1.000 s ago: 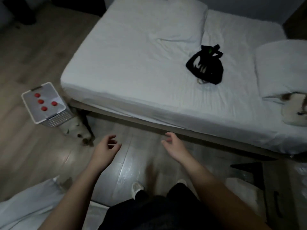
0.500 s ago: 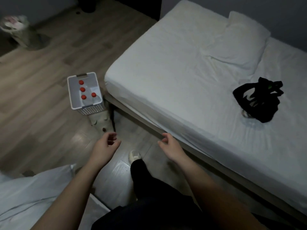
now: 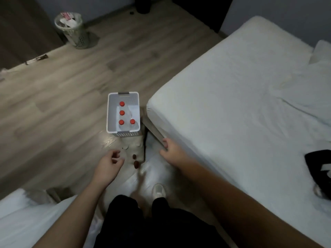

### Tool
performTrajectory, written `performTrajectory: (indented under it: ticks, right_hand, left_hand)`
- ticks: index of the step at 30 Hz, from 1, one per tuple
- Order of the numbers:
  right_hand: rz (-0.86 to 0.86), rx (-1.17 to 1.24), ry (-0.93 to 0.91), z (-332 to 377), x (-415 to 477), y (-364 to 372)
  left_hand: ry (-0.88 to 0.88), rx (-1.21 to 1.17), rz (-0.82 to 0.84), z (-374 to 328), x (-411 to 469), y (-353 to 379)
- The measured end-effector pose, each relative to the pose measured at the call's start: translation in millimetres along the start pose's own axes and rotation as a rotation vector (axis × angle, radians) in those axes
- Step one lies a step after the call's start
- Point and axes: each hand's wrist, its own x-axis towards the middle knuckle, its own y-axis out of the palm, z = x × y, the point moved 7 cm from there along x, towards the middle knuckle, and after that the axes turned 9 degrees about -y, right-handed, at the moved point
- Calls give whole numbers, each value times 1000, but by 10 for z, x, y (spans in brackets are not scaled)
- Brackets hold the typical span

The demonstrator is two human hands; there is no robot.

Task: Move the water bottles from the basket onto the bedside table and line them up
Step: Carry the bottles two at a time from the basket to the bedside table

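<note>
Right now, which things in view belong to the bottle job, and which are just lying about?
Job:
- grey basket on the floor by the bed corner
- four red-capped water bottles standing in it
- left hand and right hand, both empty

Lying about:
- bed
- waste bin
- black item on the bed

The bedside table isn't in view.

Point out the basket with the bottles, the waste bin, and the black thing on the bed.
basket (image 3: 123,94): head view, far rim by the grey handle.
waste bin (image 3: 77,37): head view, perforated side wall.
black item (image 3: 315,160): head view, its dark fabric at the right edge of the bed.
</note>
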Motion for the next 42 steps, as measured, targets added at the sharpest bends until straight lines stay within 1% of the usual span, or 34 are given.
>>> performTrajectory:
  ticks: [5, 8, 11, 13, 15, 18, 20, 24, 29, 33, 39, 42]
  right_hand:
    - [13, -17, -43, 494, 646, -82]
    - [34, -53, -29, 655, 1017, -4]
    - [76, -112, 46, 722, 1407, 153]
    - [110, -114, 126, 740, 1705, 280]
    - [110, -102, 219, 719, 2002, 384]
    - [87, -76, 294, 628, 2470, 628]
    - [69, -24, 330, 552, 2790, 837]
    - [-19, 78, 424, 289, 3291, 1216]
    - [-46, 57, 428, -68, 3706, 1508]
    - [-43, 33, 409, -282, 3937, 1643]
    - [9, -61, 467, -484, 4071, 1880]
    - [-6, -119, 428, -472, 4113, 1906]
  left_hand:
    - [3, 18, 5, -232, 660, -234]
    - [26, 107, 45, -334, 1166, -367]
    - [62, 236, 118, -434, 1698, -456]
    - [110, 346, 202, -512, 2108, -473]
    - [171, 469, 288, -600, 2520, -451]
    - [256, 604, 365, -714, 3145, -377]
    - [277, 645, 386, -753, 3573, -289]
    - [286, 646, 366, -759, 4279, -1]
    - [311, 746, 360, -617, 4854, 477]
    - [305, 828, 421, -474, 5175, 782]
    - [314, 906, 399, -444, 5366, 960]
    - [339, 935, 380, -467, 5366, 970]
